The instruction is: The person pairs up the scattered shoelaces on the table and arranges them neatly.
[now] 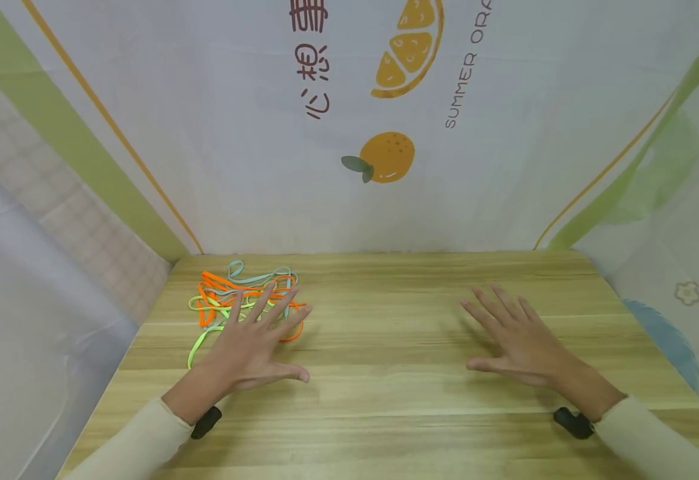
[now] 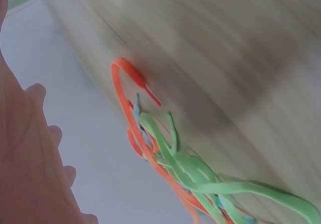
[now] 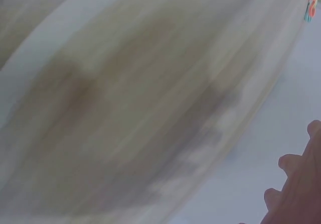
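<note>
A loose tangle of flat shoelaces lies on the left part of the tabletop: an orange lace point(image 1: 204, 313), a yellow-green lace point(image 1: 196, 348) and a grey-blue lace point(image 1: 254, 280). My left hand point(image 1: 252, 347) is spread above the near side of this tangle, palm down, and hides some of it. Nothing is in its grasp. On the other side, my right hand point(image 1: 520, 343) hovers over bare wood with fingers spread, also holding nothing. The left wrist view shows the green lace point(image 2: 195, 171) and the orange lace point(image 2: 120, 83) beyond the hand's edge.
The wooden table point(image 1: 385, 373) ends at a white curtain point(image 1: 265, 200) printed with oranges and lettering. More cloth hangs along the left and right sides. A black band part point(image 1: 206, 423) sits under the left wrist, and another point(image 1: 574, 423) under the right.
</note>
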The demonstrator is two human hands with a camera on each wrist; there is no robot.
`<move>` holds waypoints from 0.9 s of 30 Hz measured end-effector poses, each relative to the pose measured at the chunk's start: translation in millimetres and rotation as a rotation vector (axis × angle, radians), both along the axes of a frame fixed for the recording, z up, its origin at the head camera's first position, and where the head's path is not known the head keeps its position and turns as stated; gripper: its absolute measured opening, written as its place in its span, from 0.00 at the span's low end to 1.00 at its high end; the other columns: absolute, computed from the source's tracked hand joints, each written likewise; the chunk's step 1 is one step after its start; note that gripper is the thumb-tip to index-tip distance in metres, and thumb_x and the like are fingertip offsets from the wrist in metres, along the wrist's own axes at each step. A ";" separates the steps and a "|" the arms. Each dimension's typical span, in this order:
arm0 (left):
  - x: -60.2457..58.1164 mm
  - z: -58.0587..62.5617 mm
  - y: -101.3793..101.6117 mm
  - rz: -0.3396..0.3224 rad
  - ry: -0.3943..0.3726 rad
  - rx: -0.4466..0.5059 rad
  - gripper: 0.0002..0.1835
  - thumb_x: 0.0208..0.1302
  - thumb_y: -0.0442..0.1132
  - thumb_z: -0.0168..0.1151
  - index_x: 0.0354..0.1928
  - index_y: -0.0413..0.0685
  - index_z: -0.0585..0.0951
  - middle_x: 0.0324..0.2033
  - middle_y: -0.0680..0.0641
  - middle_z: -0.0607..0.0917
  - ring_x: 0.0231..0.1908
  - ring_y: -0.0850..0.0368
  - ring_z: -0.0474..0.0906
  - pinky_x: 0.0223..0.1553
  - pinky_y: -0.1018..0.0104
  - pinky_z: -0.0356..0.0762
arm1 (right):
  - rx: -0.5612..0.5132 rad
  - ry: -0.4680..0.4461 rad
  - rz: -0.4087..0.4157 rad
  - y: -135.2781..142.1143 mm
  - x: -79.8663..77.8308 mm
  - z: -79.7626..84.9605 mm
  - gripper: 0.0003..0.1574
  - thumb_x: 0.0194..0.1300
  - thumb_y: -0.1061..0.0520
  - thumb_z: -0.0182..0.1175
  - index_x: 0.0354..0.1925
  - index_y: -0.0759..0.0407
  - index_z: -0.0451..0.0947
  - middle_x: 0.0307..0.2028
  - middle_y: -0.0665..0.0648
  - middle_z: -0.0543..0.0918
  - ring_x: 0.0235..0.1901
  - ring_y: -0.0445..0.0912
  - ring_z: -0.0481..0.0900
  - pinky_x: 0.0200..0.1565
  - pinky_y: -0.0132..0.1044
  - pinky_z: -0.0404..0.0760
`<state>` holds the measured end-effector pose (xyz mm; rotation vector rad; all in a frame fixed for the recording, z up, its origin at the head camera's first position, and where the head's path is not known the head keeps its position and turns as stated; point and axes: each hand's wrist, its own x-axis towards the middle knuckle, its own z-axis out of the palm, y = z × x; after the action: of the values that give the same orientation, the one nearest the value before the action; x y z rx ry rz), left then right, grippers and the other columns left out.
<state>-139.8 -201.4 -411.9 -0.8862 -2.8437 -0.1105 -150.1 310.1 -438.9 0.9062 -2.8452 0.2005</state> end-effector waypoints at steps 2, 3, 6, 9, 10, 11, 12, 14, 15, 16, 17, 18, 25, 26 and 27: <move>0.9 -0.7 -3.3 0.011 -0.006 0.000 0.59 0.60 0.88 0.57 0.86 0.63 0.67 0.88 0.50 0.53 0.86 0.36 0.43 0.74 0.17 0.42 | -0.004 -0.009 -0.015 3.3 0.6 -0.8 0.69 0.68 0.22 0.67 0.91 0.42 0.46 0.89 0.59 0.46 0.85 0.69 0.44 0.71 0.83 0.53; 1.4 -1.1 -4.7 0.014 -0.006 0.001 0.59 0.60 0.88 0.56 0.86 0.63 0.67 0.88 0.50 0.53 0.86 0.36 0.42 0.74 0.17 0.42 | -0.008 -0.016 -0.021 4.7 1.1 -1.1 0.69 0.68 0.22 0.68 0.91 0.42 0.47 0.89 0.59 0.46 0.85 0.69 0.44 0.72 0.83 0.51; 2.5 -1.7 -7.9 0.029 -0.009 -0.011 0.59 0.60 0.89 0.55 0.86 0.64 0.67 0.88 0.50 0.52 0.86 0.35 0.41 0.74 0.17 0.41 | -0.015 -0.040 -0.046 8.9 2.7 -2.4 0.68 0.69 0.23 0.67 0.91 0.43 0.46 0.89 0.60 0.44 0.85 0.71 0.42 0.75 0.80 0.45; 3.0 -1.5 -9.8 0.050 -0.004 -0.034 0.59 0.59 0.88 0.58 0.86 0.64 0.67 0.88 0.49 0.53 0.86 0.34 0.44 0.74 0.16 0.42 | -0.017 -0.052 -0.061 12.0 3.9 -3.4 0.68 0.69 0.24 0.67 0.91 0.43 0.46 0.89 0.60 0.43 0.84 0.72 0.42 0.76 0.79 0.41; 3.1 -1.4 -10.3 0.057 -0.006 -0.037 0.58 0.59 0.87 0.59 0.86 0.65 0.67 0.88 0.49 0.53 0.86 0.34 0.44 0.74 0.16 0.42 | -0.017 -0.054 -0.065 12.9 4.0 -3.7 0.68 0.69 0.24 0.67 0.91 0.43 0.45 0.89 0.60 0.43 0.84 0.72 0.42 0.76 0.78 0.40; 3.0 -1.1 -10.5 0.062 -0.006 -0.038 0.58 0.59 0.87 0.59 0.86 0.65 0.66 0.88 0.49 0.54 0.85 0.33 0.45 0.74 0.16 0.41 | -0.016 -0.051 -0.066 13.4 4.1 -3.5 0.68 0.69 0.24 0.67 0.91 0.43 0.45 0.89 0.60 0.43 0.85 0.72 0.42 0.76 0.78 0.40; 2.6 -1.0 -10.7 0.066 -0.003 -0.041 0.59 0.59 0.88 0.58 0.86 0.66 0.66 0.88 0.49 0.54 0.85 0.33 0.46 0.74 0.16 0.41 | -0.019 -0.050 -0.068 13.8 3.9 -3.4 0.69 0.69 0.24 0.67 0.91 0.42 0.45 0.89 0.60 0.43 0.85 0.71 0.42 0.76 0.78 0.40; 2.4 -0.7 -10.6 0.070 -0.002 -0.033 0.58 0.59 0.88 0.57 0.86 0.67 0.65 0.88 0.49 0.53 0.85 0.33 0.47 0.74 0.16 0.39 | -0.022 -0.050 -0.067 13.6 3.6 -3.2 0.68 0.69 0.23 0.68 0.91 0.42 0.46 0.89 0.61 0.44 0.85 0.70 0.41 0.75 0.80 0.43; 2.2 -0.7 -10.4 0.071 -0.001 -0.027 0.59 0.60 0.89 0.56 0.87 0.67 0.65 0.88 0.50 0.53 0.85 0.33 0.48 0.74 0.16 0.39 | -0.028 -0.057 -0.066 12.9 3.5 -3.0 0.68 0.69 0.24 0.68 0.91 0.42 0.46 0.89 0.61 0.44 0.85 0.70 0.41 0.75 0.80 0.43; 2.0 -0.8 -10.3 0.071 -0.001 -0.021 0.58 0.60 0.89 0.54 0.87 0.68 0.64 0.88 0.49 0.53 0.85 0.33 0.48 0.74 0.17 0.38 | -0.032 -0.065 -0.065 11.8 3.4 -2.7 0.68 0.68 0.23 0.68 0.91 0.42 0.47 0.88 0.62 0.45 0.85 0.71 0.41 0.74 0.81 0.45; 1.8 -0.9 -10.0 0.073 0.003 -0.016 0.58 0.60 0.90 0.53 0.87 0.68 0.64 0.88 0.49 0.53 0.85 0.33 0.49 0.74 0.17 0.39 | -0.037 -0.073 -0.066 10.2 3.4 -2.4 0.68 0.68 0.23 0.68 0.90 0.42 0.48 0.88 0.63 0.46 0.85 0.71 0.41 0.73 0.82 0.47; 1.7 -1.2 -9.8 0.075 0.002 -0.005 0.58 0.61 0.89 0.53 0.87 0.68 0.64 0.88 0.49 0.53 0.85 0.33 0.49 0.75 0.17 0.39 | -0.041 -0.081 -0.063 8.3 2.9 -3.0 0.68 0.68 0.23 0.68 0.90 0.43 0.49 0.88 0.64 0.47 0.85 0.72 0.42 0.72 0.83 0.48; -2.0 -2.4 -11.4 0.122 -0.086 0.073 0.51 0.70 0.78 0.60 0.85 0.58 0.68 0.87 0.45 0.57 0.85 0.30 0.46 0.74 0.17 0.37 | -0.143 -0.188 -0.057 -21.7 -7.3 -5.5 0.67 0.68 0.25 0.71 0.88 0.52 0.55 0.86 0.70 0.53 0.82 0.77 0.45 0.71 0.84 0.49; -3.4 -2.0 -12.3 0.132 -0.108 0.093 0.49 0.71 0.75 0.62 0.85 0.57 0.68 0.87 0.44 0.57 0.84 0.29 0.46 0.74 0.17 0.37 | -0.165 -0.205 -0.055 -28.0 -10.0 -5.7 0.67 0.67 0.25 0.71 0.88 0.53 0.56 0.86 0.70 0.54 0.82 0.77 0.44 0.71 0.84 0.50; -5.2 -2.1 -13.9 0.142 -0.124 0.114 0.48 0.72 0.72 0.65 0.85 0.55 0.68 0.86 0.43 0.58 0.84 0.28 0.47 0.74 0.16 0.37 | -0.184 -0.217 -0.048 -34.2 -13.0 -6.3 0.68 0.67 0.25 0.72 0.88 0.53 0.55 0.85 0.70 0.54 0.82 0.77 0.44 0.71 0.83 0.50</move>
<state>-145.0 -215.3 -414.1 -0.6755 -2.9679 -0.3166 -163.1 275.9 -445.2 0.8238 -2.9751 0.5778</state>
